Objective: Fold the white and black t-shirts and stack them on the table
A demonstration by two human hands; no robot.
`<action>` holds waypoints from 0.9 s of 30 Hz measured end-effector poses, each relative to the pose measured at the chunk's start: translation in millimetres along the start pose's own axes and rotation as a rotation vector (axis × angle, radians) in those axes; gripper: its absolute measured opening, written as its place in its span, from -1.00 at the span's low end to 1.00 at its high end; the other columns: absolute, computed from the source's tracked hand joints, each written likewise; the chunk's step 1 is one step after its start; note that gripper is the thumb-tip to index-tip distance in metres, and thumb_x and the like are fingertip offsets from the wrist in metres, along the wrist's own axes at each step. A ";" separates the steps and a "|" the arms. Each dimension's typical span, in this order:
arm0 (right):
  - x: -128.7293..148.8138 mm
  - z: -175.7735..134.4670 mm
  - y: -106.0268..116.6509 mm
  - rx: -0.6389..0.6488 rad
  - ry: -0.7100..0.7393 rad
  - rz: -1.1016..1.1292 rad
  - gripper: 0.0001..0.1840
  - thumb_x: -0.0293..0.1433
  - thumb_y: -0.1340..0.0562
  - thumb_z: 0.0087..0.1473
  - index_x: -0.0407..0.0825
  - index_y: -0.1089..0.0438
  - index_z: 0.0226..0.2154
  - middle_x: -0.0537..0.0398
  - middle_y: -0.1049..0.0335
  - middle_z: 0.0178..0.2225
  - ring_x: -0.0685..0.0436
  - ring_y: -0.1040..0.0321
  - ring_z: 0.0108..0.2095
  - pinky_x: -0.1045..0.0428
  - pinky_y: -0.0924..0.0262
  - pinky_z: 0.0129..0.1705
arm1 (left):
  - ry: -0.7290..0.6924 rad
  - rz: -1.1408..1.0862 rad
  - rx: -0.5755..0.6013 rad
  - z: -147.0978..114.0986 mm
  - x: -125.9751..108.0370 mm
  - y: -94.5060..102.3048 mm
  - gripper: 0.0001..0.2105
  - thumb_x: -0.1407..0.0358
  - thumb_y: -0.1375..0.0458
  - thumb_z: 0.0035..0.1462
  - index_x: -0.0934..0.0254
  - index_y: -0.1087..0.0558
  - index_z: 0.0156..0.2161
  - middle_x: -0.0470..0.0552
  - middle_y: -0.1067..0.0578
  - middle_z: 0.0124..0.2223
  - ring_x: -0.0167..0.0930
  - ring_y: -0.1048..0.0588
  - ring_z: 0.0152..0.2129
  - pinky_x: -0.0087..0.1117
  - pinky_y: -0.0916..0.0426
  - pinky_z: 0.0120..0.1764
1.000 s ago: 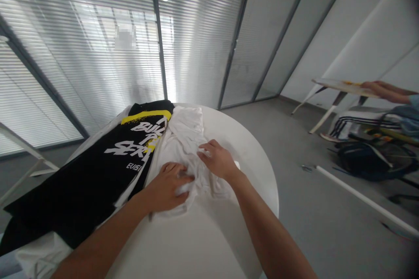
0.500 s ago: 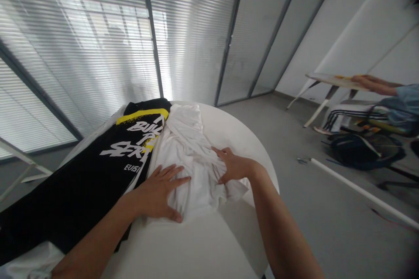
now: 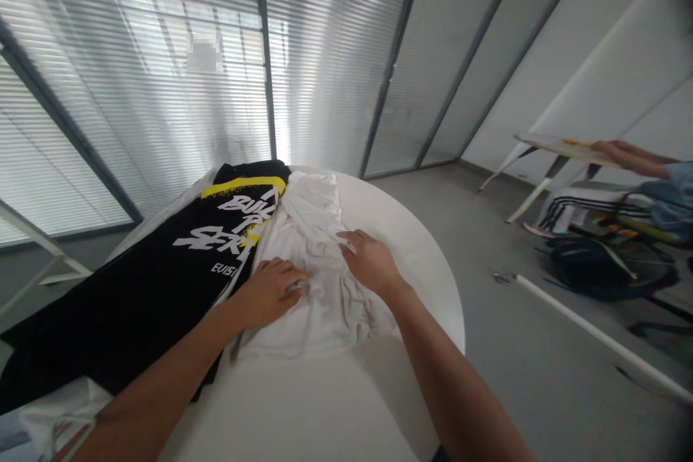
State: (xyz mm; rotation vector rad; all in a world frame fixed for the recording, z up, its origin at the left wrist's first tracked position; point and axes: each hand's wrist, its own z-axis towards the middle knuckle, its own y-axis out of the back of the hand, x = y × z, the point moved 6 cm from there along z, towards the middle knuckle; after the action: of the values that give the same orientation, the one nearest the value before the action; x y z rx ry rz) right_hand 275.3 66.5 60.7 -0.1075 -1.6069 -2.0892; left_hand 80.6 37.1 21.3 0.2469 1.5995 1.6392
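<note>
A wrinkled white garment (image 3: 317,310) lies on the round white table (image 3: 303,404), its loose lower edge toward me. On its left part rests my left hand (image 3: 273,292), with fingers curled and thumb and index tips closed on a fold of the cloth. My right hand (image 3: 371,260) is at the garment's right side, thumb and fingertips drawn together on the fabric. Along the left lies a black garment (image 3: 135,310) with white lettering and a yellow band, beside the white one.
Pale cloth (image 3: 68,404) shows under my left forearm. Blinds-covered glass panels (image 3: 325,86) stand behind the table. To the right, a white pole (image 3: 600,339) lies on the floor near a dark bag (image 3: 606,267). Another person's hands (image 3: 628,155) are at a further table (image 3: 574,149).
Both hands have gone from spread fingers to drawn-in ones. My right hand has moved up and left, and the white garment's right part looks flatter and less bunched.
</note>
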 end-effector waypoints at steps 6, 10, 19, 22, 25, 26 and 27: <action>18.0 -1.2 -12.1 -0.076 -0.074 0.670 -0.68 -0.26 -0.14 0.18 0.02 -0.38 -0.03 0.14 -0.40 -0.37 0.01 -0.31 -0.45 0.07 -0.21 -0.35 | 0.060 -0.222 -0.138 0.0 1.1 2.1 -0.51 0.20 -0.01 0.25 0.14 -0.20 0.27 0.06 -0.49 -0.04 -0.27 -0.39 -0.07 -0.15 -0.16 0.07; 39.7 -5.5 -37.6 0.152 -0.096 1.063 -0.51 -0.31 -0.27 0.03 0.07 -0.29 0.05 0.10 -0.40 -0.19 0.07 -0.26 -0.46 0.12 -0.17 -0.43 | 0.149 -0.539 -0.240 -1.4 6.4 5.2 -0.45 0.15 -0.01 0.25 0.14 -0.11 0.32 0.04 -0.51 -0.11 -0.33 -0.44 -0.18 -0.25 -0.25 -0.01; 25.0 -4.2 -28.9 0.219 -0.094 1.374 -0.31 -0.45 -0.33 -0.09 0.20 -0.22 0.11 0.04 -0.18 0.18 -0.07 -0.40 -0.12 0.10 -0.29 -0.32 | 0.229 -1.111 -0.132 5.0 8.7 -9.6 -0.25 0.08 -0.16 0.16 0.20 0.05 0.35 -0.10 -0.42 -0.40 -0.43 -0.42 -0.41 -0.37 -0.27 -0.26; 32.5 -6.7 -22.1 0.325 -0.067 1.588 -0.30 -0.47 -0.31 -0.10 0.21 -0.21 0.11 0.06 -0.18 0.19 -0.14 -0.39 -0.03 0.01 -0.33 -0.15 | 0.208 -1.112 -0.136 5.4 6.4 -9.8 -0.23 0.09 -0.19 0.13 0.15 0.05 0.35 -0.12 -0.39 -0.37 -0.49 -0.37 -0.44 -0.44 -0.22 -0.33; 41.1 -9.0 -17.2 0.390 -0.019 1.709 -0.28 -0.48 -0.30 -0.13 0.21 -0.21 0.11 0.06 -0.16 0.20 -0.20 -0.30 0.09 -0.10 -0.30 -0.02 | 0.213 -1.043 -0.099 4.0 4.4 -14.2 -0.15 0.15 -0.25 0.08 0.14 0.12 0.37 -0.18 -0.35 -0.42 -0.53 -0.31 -0.51 -0.48 -0.18 -0.41; 41.3 -8.9 -17.1 0.390 -0.010 1.711 -0.30 -0.48 -0.30 -0.13 0.20 -0.23 0.10 0.05 -0.17 0.20 -0.21 -0.28 0.11 -0.12 -0.29 0.00 | 0.222 -1.024 -0.091 3.5 4.3 -16.2 -0.13 0.18 -0.26 0.06 0.14 0.13 0.37 -0.20 -0.33 -0.44 -0.53 -0.30 -0.53 -0.49 -0.17 -0.43; 39.5 -8.1 -18.1 0.380 -0.011 1.692 -0.34 -0.46 -0.30 -0.12 0.18 -0.25 0.08 0.04 -0.19 0.19 -0.21 -0.29 0.10 -0.14 -0.29 0.00 | 0.233 -1.013 -0.092 3.1 4.8 -17.9 -0.14 0.21 -0.25 0.06 0.14 0.11 0.37 -0.21 -0.33 -0.46 -0.53 -0.30 -0.54 -0.49 -0.17 -0.44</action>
State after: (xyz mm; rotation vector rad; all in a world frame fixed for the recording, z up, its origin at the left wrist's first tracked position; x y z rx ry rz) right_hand 235.0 49.0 56.3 -0.9369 -1.0582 -0.4657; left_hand 86.7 40.0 3.9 -0.7232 1.4226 0.9398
